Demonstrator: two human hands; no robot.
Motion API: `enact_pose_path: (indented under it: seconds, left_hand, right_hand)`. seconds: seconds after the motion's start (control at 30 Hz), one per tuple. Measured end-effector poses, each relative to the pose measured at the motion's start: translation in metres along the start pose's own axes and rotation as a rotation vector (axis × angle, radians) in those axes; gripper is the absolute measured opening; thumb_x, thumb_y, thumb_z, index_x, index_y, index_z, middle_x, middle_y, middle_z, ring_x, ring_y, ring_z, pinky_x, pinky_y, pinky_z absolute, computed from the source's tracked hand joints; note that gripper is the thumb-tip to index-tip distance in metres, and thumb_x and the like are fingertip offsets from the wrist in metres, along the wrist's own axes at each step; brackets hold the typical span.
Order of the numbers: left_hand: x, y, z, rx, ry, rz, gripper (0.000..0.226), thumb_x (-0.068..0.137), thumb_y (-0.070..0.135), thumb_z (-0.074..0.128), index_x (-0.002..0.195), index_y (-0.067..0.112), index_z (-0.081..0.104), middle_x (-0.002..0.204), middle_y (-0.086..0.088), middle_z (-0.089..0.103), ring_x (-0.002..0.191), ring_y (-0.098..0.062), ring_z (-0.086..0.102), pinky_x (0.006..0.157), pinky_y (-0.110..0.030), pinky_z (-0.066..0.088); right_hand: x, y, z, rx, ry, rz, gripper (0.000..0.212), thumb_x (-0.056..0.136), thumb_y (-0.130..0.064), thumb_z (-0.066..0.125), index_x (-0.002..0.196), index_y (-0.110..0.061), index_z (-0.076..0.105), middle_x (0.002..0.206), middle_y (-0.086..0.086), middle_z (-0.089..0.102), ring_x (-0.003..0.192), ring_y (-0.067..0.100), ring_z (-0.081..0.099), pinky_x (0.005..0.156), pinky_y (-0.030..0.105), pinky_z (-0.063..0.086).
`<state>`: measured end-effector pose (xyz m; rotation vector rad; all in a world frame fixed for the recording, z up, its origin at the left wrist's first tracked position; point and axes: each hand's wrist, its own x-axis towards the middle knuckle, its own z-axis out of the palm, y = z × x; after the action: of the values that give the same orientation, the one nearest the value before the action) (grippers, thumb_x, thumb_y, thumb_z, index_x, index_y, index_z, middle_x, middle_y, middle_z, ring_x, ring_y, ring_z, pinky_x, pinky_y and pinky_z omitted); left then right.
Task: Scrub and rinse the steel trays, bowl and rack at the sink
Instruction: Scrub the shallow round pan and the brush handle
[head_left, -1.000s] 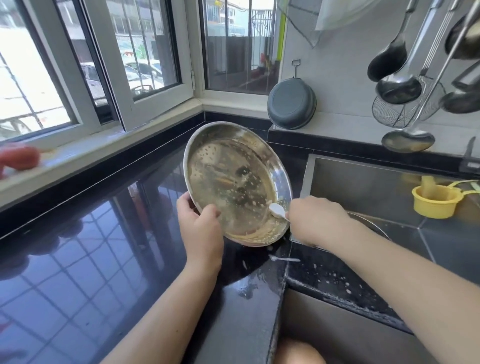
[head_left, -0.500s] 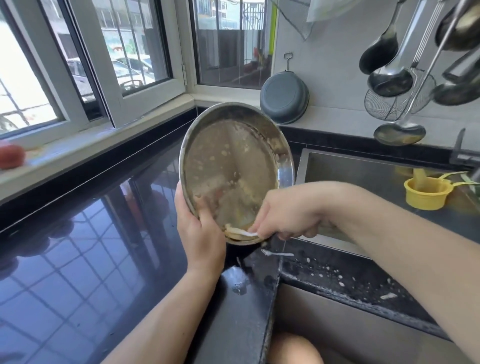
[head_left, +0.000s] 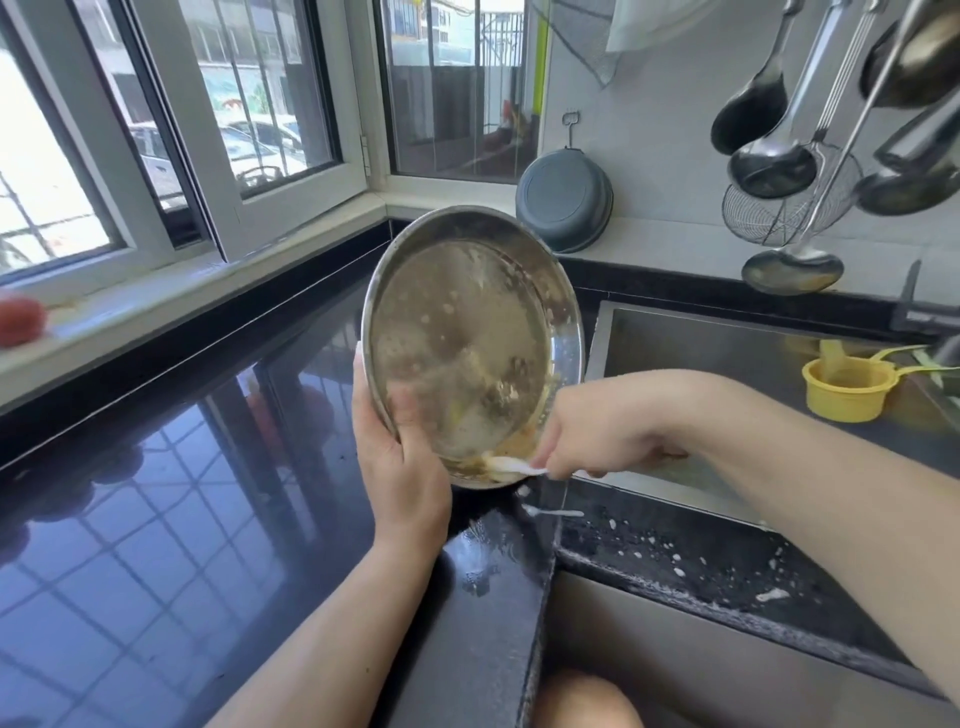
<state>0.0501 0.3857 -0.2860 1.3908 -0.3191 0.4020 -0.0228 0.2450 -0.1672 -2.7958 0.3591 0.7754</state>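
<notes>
Black bench (head_left: 156, 519): glossy, wet at the edge bordering the sink (head_left: 727, 353). Round steel tray (head_left: 467, 343): tilted steeply, soiled inner face toward camera, raised above that bench edge. Left hand (head_left: 400, 457): grip closed round tray's lower-left rim, thumb on inner face. Right hand (head_left: 597, 426): grip pinching a small white spoon (head_left: 511, 465), tip touching residue at tray's bottom rim.

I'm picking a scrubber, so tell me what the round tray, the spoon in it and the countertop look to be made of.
Round tray: likely stainless steel, shiny mirror-like rim, smeared inside. Spoon: probably white plastic, matte and thin. Countertop: polished black stone, apparently, glossy enough to reflect the window bars.
</notes>
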Motion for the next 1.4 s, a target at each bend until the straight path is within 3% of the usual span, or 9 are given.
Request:
enact_pose_path:
  seconds: [0.13,0.3,0.43,0.5,0.7,0.83,1.17,1.27,1.4]
  left_hand:
    - [0.005,-0.012,0.001,-0.04,-0.016,0.001,0.05,0.113,0.023,0.033,0.162,0.019,0.028,0.162,-0.003,0.041,0.149,-0.014,0.039,0.123,-0.037,0.03]
    - [0.008,-0.013,0.0,-0.064,-0.028,0.01,0.059,0.108,0.036,0.031,0.164,0.018,0.021,0.165,-0.001,0.035,0.15,-0.011,0.036,0.125,-0.037,0.028]
    - [0.009,-0.015,-0.001,-0.065,0.001,-0.013,0.059,0.108,0.038,0.031,0.164,0.024,0.023,0.161,0.004,0.039,0.148,-0.01,0.038,0.126,-0.042,0.029]
    - [0.009,-0.015,-0.003,-0.073,-0.003,-0.005,0.057,0.109,0.036,0.031,0.164,0.026,0.023,0.16,0.006,0.04,0.148,-0.009,0.038,0.126,-0.042,0.03]
    - [0.005,-0.011,-0.001,-0.082,-0.027,0.031,0.054,0.112,0.023,0.033,0.165,0.023,0.022,0.148,0.023,0.041,0.143,0.003,0.04,0.121,-0.022,0.031]
    - [0.0,0.007,0.002,-0.12,-0.029,0.038,0.048,0.114,0.011,0.03,0.161,0.016,0.024,0.144,0.017,0.045,0.126,0.014,0.052,0.112,-0.026,0.045]
    - [0.009,-0.016,-0.002,-0.035,0.031,-0.027,0.054,0.11,0.034,0.034,0.163,0.03,0.026,0.16,0.007,0.042,0.146,-0.009,0.042,0.124,-0.044,0.033]
    - [0.01,-0.016,0.0,-0.059,0.018,-0.075,0.049,0.11,0.037,0.033,0.159,0.036,0.032,0.156,0.01,0.048,0.141,-0.007,0.047,0.122,-0.045,0.036]
    - [0.017,-0.021,-0.004,-0.122,0.043,-0.162,0.049,0.109,0.042,0.034,0.157,0.043,0.032,0.153,0.01,0.051,0.139,-0.011,0.051,0.119,-0.048,0.04]
  right_hand:
    - [0.01,-0.023,-0.004,0.474,-0.007,-0.164,0.042,0.096,-0.022,0.057,0.135,-0.009,0.062,0.06,0.0,0.044,0.046,0.013,0.028,0.041,0.018,0.024]
    - [0.012,-0.029,-0.007,0.813,-0.086,-0.251,0.038,0.102,-0.024,0.055,0.138,-0.015,0.062,0.06,-0.003,0.038,0.045,0.008,0.018,0.037,0.018,0.018]
    - [0.003,-0.007,0.006,0.411,0.003,-0.192,0.027,0.098,-0.025,0.06,0.121,-0.028,0.073,0.065,0.0,0.053,0.047,0.013,0.04,0.043,0.025,0.038]
    - [-0.003,0.008,0.019,0.025,0.108,-0.16,0.029,0.099,-0.029,0.058,0.124,-0.03,0.072,0.082,-0.003,0.063,0.067,0.016,0.055,0.065,0.03,0.05]
    - [0.002,0.041,0.034,-0.326,0.438,0.165,0.048,0.1,-0.012,0.044,0.137,-0.039,0.058,0.095,0.002,0.053,0.081,0.027,0.056,0.071,0.034,0.049]
    - [0.017,0.036,0.021,-0.435,0.599,0.183,0.045,0.092,-0.002,0.051,0.132,-0.021,0.063,0.103,0.008,0.051,0.096,0.034,0.064,0.068,0.039,0.043]
    - [0.016,-0.009,0.008,-0.021,0.175,-0.123,0.026,0.095,-0.027,0.06,0.115,-0.019,0.075,0.088,-0.002,0.071,0.072,0.018,0.063,0.076,0.037,0.061]
    - [0.02,-0.024,0.011,0.272,0.147,-0.237,0.028,0.098,-0.013,0.054,0.115,-0.019,0.076,0.069,-0.008,0.064,0.042,0.009,0.046,0.043,0.027,0.047]
    - [0.027,-0.022,0.024,0.417,0.144,-0.251,0.031,0.1,-0.019,0.057,0.126,-0.028,0.071,0.073,-0.003,0.067,0.038,0.005,0.043,0.043,0.022,0.041]
